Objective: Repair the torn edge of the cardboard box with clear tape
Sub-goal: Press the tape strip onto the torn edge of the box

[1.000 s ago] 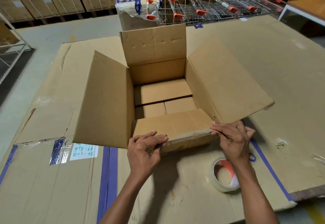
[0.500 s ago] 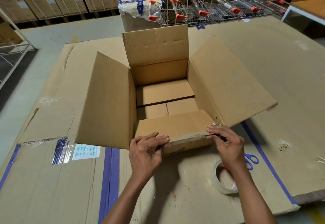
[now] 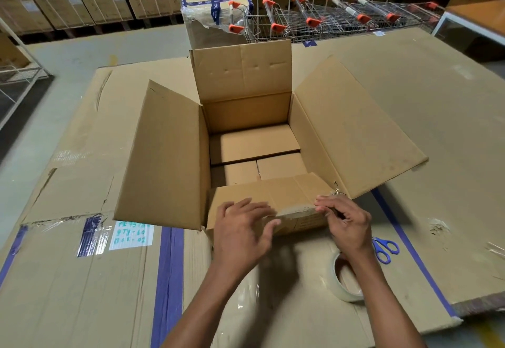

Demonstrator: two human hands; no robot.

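Note:
An open cardboard box (image 3: 169,162) stands on a cardboard-covered table, its left, far and right flaps up. The near flap (image 3: 273,193) is folded inward, and its fold edge looks scuffed and whitish. At the near right corner the cardboard is torn (image 3: 337,190). My left hand (image 3: 244,234) lies over the near edge with fingers spread and holds nothing. My right hand (image 3: 345,223) pinches the near flap's edge close to the torn corner. A roll of clear tape (image 3: 347,290) lies on the table, partly hidden under my right forearm.
Blue-handled scissors (image 3: 385,248) lie right of my right hand. Flat cardboard sheets (image 3: 82,279) with blue tape lines cover the table. Smaller boxes sit inside the open box. Behind it stand a wrapped carton (image 3: 207,20) and a row of wire trolleys (image 3: 328,20).
My left hand has let go of the near edge and spread its fingers. My right hand has stayed pinched at the right end of that edge.

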